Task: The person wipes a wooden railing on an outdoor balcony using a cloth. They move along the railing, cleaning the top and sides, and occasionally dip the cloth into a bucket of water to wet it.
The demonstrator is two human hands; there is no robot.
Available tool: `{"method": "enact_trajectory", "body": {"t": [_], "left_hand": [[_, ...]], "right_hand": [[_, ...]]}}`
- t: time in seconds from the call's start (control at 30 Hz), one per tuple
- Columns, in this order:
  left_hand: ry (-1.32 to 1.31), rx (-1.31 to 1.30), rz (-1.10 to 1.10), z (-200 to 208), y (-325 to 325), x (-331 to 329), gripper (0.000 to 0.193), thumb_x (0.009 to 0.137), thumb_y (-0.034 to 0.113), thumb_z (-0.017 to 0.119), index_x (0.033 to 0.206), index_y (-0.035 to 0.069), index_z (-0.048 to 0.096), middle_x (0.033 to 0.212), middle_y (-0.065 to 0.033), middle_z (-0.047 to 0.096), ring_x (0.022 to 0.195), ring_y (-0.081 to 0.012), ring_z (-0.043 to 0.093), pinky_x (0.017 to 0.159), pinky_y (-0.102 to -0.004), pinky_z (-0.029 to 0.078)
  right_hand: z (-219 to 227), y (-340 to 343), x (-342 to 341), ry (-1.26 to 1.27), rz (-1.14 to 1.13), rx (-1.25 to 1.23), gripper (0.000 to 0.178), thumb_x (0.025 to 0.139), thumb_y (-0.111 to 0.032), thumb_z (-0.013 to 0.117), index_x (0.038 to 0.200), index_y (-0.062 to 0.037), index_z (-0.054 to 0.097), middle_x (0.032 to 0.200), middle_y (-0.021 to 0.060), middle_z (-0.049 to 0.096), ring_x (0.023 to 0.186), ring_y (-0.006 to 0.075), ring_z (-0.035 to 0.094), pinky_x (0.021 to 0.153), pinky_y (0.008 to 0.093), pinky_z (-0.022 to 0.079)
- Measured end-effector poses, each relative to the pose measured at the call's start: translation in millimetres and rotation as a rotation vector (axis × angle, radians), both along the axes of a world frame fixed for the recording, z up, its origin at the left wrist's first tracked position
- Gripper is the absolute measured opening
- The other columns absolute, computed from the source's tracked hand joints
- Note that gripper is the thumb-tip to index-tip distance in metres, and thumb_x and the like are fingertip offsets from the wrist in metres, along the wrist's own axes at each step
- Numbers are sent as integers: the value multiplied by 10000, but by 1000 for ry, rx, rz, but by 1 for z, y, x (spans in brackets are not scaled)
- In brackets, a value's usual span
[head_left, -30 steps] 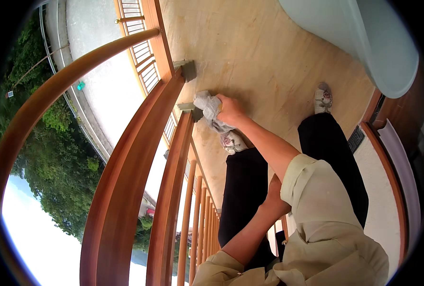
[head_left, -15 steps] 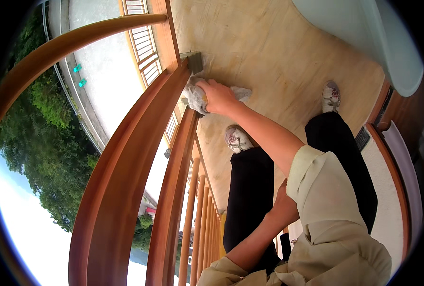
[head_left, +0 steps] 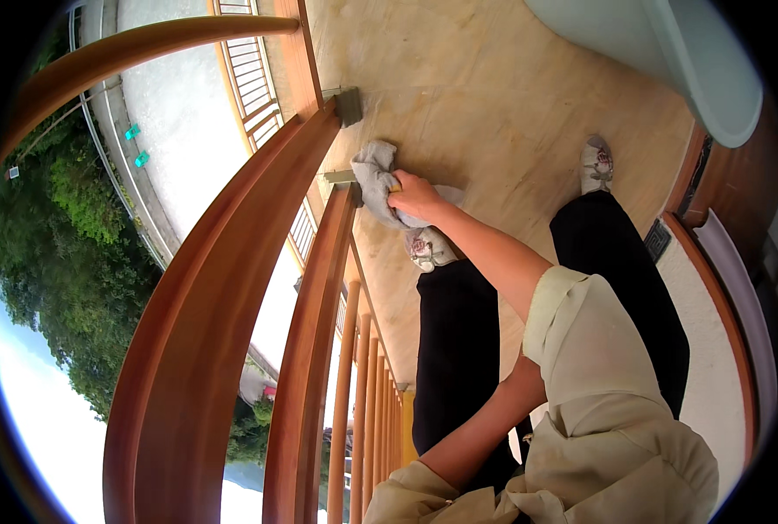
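Note:
My right hand (head_left: 417,197) is closed round a bunched grey cloth (head_left: 375,175), holding it low over the floor. One end of the cloth hangs out past the far side of my fingers, and a small yellowish patch shows at the fingertips. Just left of it stands the foot of a brown wooden railing post (head_left: 319,332), with a grey-green base piece (head_left: 341,177). My left hand (head_left: 523,384) lies under my right forearm and sleeve, near my thigh; its fingers are hidden.
A thicker brown post (head_left: 223,323) with a dark base block (head_left: 348,106) and a curved rail (head_left: 144,65) bound the left side. My shoes (head_left: 430,250) stand on the tan floor (head_left: 494,105). A pale blue-grey panel (head_left: 668,52) juts in at upper right.
My right hand has drawn the cloth back from between the two post bases, slightly right and nearer to me. My left hand has stayed about where it was.

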State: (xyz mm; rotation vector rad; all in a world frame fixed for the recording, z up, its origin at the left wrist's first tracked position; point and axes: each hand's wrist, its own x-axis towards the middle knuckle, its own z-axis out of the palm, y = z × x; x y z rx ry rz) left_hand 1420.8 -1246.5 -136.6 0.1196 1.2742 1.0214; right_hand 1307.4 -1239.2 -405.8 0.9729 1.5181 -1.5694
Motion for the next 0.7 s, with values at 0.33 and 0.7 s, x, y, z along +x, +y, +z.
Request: {"method": "enact_trajectory", "body": {"t": [0.33, 0.7], "left_hand": [[-32, 41, 2, -4, -11, 2, 468, 777, 226, 680, 1198, 54, 571, 1186, -197, 573, 1087, -382, 534, 926, -420, 436], [-25, 68, -1, -7, 6, -4, 449, 775, 211, 671, 1185, 53, 576, 1164, -207, 582, 1061, -392, 543, 905, -423, 446]], "right_hand": [[27, -49, -14, -92, -1093, -426, 574, 652, -56, 631, 1200, -57, 460, 1027, 89, 565, 916, 221, 549, 809, 341, 478], [-23, 131, -170, 309, -556, -239, 408, 808, -249, 551, 1152, -36, 604, 1098, 83, 627, 1031, 189, 554, 892, 320, 439]]}}
